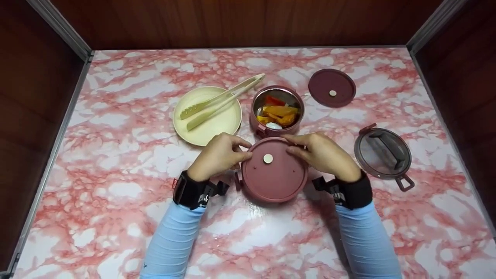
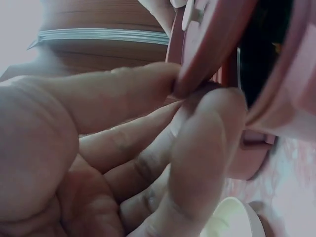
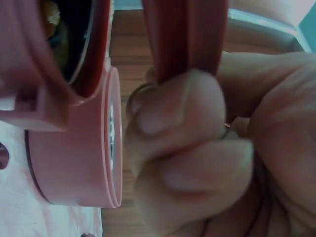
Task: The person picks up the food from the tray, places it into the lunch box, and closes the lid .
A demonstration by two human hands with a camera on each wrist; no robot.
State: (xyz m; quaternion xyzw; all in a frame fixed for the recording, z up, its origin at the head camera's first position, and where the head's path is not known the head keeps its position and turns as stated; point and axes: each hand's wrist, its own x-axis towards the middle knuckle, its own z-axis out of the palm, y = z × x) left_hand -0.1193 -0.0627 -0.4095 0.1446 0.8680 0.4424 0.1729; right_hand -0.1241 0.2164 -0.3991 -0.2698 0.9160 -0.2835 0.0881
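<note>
A round dusty-pink lid (image 1: 275, 180) with a cream knob is held by its edge between both hands. My left hand (image 1: 217, 157) pinches its left side between thumb and fingers. On the far right side, my right hand (image 1: 327, 151) grips the edge. Directly under the lid stands a pink pot (image 2: 294, 106), mostly hidden by it in the head view. Both wrist views show a gap between lid and pot, and some food in the dark inside. Just beyond is a second pink pot (image 1: 301, 120) holding orange, yellow and red food pieces (image 1: 279, 111).
Cream tongs (image 1: 217, 106) lie across a shallow cream pan (image 1: 182, 130) at back left. A dark red lid (image 1: 329, 83) lies at back right, with a glass lid (image 1: 366, 149) with a dark rim nearer. Wooden walls (image 1: 248, 23) enclose the marbled table (image 1: 116, 217).
</note>
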